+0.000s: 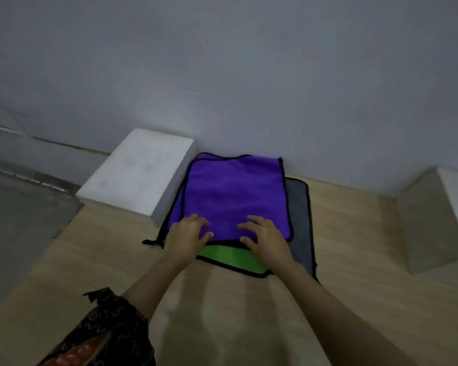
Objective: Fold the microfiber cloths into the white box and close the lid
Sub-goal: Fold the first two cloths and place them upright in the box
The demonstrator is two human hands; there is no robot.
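The left hand [187, 235] is lying palm down on the near left corner of the purple cloth [233, 192], fingers spread and curled slightly, gripping nothing. The right hand [265, 239] is resting the same way on the cloth's near right edge, fingers spread flat and holding nothing. The purple cloth is sitting doubled over on top of the pile, its black trim showing along the edges. A green cloth [232, 257] is poking out beneath it toward the person, and a grey cloth [300, 220] is showing along the right side. The pile is lying on a wooden table [354, 260], against the wall. The white box [140, 173] is standing just left of the pile, touching it, lid shut. A patterned sleeve [109, 331] is covering the left upper arm.
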